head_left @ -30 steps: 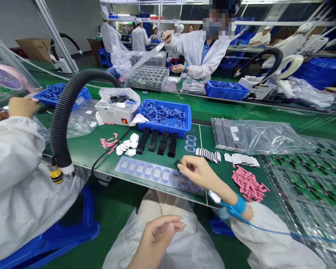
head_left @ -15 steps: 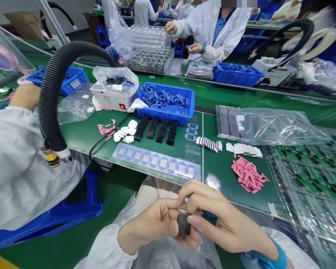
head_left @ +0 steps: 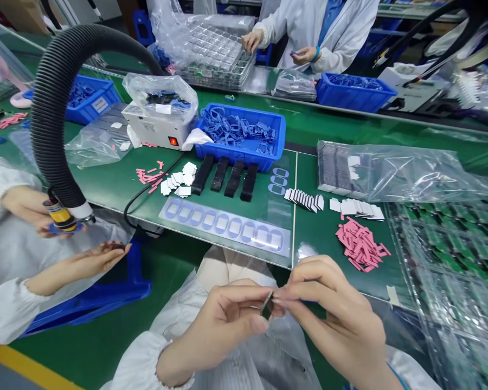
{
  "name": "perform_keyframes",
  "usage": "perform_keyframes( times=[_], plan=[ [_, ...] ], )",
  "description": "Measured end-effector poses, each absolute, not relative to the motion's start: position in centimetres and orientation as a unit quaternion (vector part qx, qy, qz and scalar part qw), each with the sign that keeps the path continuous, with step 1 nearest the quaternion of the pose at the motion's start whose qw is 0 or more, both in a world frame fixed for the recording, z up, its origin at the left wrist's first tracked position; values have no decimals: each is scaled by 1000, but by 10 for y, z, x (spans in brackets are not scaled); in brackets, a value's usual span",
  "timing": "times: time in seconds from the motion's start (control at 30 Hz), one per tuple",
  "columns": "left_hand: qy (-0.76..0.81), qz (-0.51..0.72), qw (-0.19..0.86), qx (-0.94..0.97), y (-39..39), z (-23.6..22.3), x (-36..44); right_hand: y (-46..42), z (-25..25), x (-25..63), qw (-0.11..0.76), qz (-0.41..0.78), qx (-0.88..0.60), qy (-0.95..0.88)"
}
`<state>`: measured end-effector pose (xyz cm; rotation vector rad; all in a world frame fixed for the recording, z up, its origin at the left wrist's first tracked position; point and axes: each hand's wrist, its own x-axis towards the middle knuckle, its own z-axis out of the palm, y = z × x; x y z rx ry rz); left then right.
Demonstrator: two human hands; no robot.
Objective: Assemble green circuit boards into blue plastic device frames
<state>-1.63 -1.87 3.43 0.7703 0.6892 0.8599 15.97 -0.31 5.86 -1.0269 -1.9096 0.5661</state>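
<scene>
Two pinches hold one thin dark piece (head_left: 267, 304) at lower center: left hand (head_left: 215, 330) and right hand (head_left: 335, 314) closed on it (a slack pinch risks dropping it).

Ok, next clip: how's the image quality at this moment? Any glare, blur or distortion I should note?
In the head view, wide-angle distortion bows the bench's front edge; glare streaks the clear plastic bag; the small dark part between the left hand and right hand is too small for fine detail; lighting is even, without hard shadows.
</scene>
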Motion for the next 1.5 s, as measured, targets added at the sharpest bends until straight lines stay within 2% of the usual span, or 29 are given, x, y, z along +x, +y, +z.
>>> perform_keyframes(
  times=[0.47,0.7,1.0,1.5],
  plan=[
    [335,372,747,438,-21,31,-21,1,58,160,448,214,-392,-774],
    [339,373,726,468,-20,31,-21,-2,49,162,455,247,-394,-759],
    [314,384,730,470,-21,33,-19,-7,46,168,469,196,-389,-768],
    [359,360,640,575,-23,28,-20,-5,41,173,453,254,-371,-770]
  ],
)
